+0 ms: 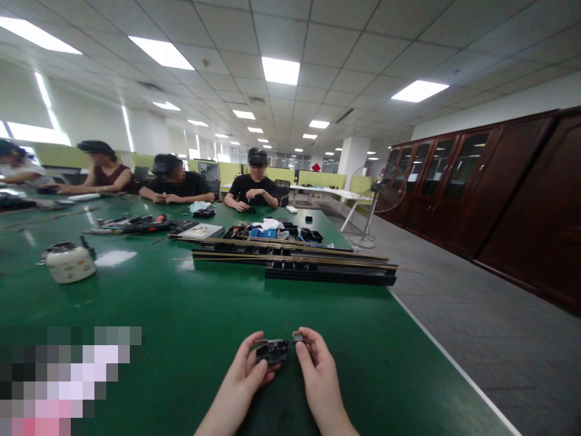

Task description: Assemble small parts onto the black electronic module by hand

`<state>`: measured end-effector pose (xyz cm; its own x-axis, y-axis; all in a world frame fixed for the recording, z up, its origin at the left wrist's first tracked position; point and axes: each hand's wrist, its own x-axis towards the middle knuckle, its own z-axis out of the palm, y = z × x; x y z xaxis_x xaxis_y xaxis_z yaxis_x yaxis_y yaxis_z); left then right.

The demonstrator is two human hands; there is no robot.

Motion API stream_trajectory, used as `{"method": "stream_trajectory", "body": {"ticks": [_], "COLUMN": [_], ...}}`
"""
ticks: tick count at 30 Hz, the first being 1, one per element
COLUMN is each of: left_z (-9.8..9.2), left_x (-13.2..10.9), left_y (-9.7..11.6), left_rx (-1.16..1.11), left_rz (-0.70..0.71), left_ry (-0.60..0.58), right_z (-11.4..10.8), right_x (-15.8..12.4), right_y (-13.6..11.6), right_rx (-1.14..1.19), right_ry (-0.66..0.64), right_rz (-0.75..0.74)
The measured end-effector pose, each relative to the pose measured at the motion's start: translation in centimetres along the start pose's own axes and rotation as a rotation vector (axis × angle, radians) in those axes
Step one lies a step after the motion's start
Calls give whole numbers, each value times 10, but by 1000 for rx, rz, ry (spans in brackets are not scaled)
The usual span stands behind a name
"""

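My left hand [254, 363] grips a small black plastic part [272, 351] with an uneven, hollowed top, fingers behind it and thumb in front. Just to its right, my right hand [314, 357] pinches a smaller dark piece [298, 339] between thumb and forefinger. A narrow gap separates the two pieces. Both hands are above the green tabletop [190, 339], close to its near side. What exactly the two pieces are is too small to make out.
Long black rails [331, 275] with thin brass-coloured rods lie across the table ahead. Behind them are blue and black parts [267, 229]. A cream pot [70, 261] and tools [145, 225] lie left. Several people sit opposite; a fan [374, 200] stands beyond the right edge.
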<state>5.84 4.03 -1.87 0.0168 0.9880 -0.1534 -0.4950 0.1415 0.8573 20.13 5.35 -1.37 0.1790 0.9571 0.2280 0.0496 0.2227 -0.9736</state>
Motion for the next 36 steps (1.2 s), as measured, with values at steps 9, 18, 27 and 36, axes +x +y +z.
{"method": "stream_trajectory", "body": {"ticks": [9, 18, 27, 36], "left_z": [2, 3, 0, -1], "left_x": [-1, -3, -1, 0], "left_y": [3, 4, 3, -1], "left_rx": [13, 7, 31, -21], "left_rz": [24, 15, 4, 21], "left_ry": [25, -4, -28, -53], "right_z": [-6, -6, 3, -1], "right_x": [1, -2, -10, -7], "right_y": [-4, -6, -13, -19], "right_rx": [-75, -162, -103, -293], "right_ry": [101, 98, -210, -304], "right_rz": [-33, -96, -58, -186]}}
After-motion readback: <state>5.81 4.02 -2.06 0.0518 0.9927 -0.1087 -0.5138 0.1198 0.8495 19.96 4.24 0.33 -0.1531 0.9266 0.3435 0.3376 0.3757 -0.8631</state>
